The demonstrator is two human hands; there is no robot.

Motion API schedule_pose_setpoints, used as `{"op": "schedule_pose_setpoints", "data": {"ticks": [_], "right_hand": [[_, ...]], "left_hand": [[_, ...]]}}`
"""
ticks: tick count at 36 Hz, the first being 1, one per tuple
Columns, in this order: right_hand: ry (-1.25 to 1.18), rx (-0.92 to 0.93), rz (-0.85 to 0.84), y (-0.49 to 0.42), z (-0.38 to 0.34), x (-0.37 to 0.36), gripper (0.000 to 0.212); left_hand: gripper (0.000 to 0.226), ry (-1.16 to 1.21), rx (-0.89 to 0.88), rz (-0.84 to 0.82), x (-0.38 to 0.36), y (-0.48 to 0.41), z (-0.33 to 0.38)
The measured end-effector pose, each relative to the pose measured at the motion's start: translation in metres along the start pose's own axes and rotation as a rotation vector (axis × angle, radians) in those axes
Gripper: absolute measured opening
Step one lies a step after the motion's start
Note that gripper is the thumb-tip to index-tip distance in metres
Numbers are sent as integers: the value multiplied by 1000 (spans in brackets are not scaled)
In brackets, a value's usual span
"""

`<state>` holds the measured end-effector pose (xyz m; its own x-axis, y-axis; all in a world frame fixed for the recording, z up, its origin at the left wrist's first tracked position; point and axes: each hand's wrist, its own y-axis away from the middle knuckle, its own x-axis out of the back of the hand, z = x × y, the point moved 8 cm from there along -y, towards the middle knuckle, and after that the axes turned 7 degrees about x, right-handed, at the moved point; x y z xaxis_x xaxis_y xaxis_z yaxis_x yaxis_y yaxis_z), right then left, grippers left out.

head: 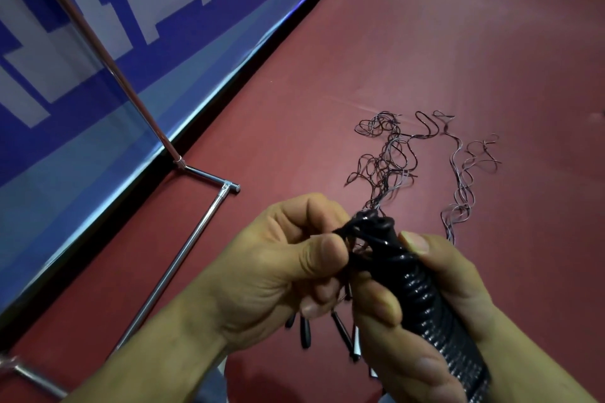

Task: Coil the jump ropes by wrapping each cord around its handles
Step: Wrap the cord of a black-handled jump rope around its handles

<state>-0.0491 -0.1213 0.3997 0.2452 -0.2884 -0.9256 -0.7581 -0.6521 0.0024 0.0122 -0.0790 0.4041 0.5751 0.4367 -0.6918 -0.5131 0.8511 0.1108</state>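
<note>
Black cord-wound handles (425, 299) sat clamped in the right hand (466, 301) while the left hand (284, 271) pinched the cord (347, 232) at their top.

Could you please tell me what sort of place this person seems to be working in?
Probably an indoor sports hall: a red matte floor, a blue printed banner with a metal stand along its edge, and loose jump-rope cords lying on the floor.

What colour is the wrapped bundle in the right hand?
Glossy black. The wrapped bundle shows best in the head view.
</note>
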Motion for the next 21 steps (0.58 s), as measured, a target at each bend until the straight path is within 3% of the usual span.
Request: {"op": "schedule_pose_setpoints", "data": {"ticks": [5, 10, 13, 18, 21], "right_hand": [[24, 62, 40, 2, -18, 10, 42], [9, 103, 76, 10, -28, 20, 42], [8, 86, 87, 10, -24, 21, 41], [26, 95, 131, 10, -25, 26, 40], [193, 117, 369, 15, -37, 48, 40]], "left_hand": [[28, -86, -52, 135, 11, 0, 3], [11, -793, -229, 361, 9, 8, 23], [9, -1090, -345, 422, 4, 9, 34], [9, -1150, -345, 427, 7, 7, 37], [11, -1122, -330, 443, 11, 14, 36]]}}
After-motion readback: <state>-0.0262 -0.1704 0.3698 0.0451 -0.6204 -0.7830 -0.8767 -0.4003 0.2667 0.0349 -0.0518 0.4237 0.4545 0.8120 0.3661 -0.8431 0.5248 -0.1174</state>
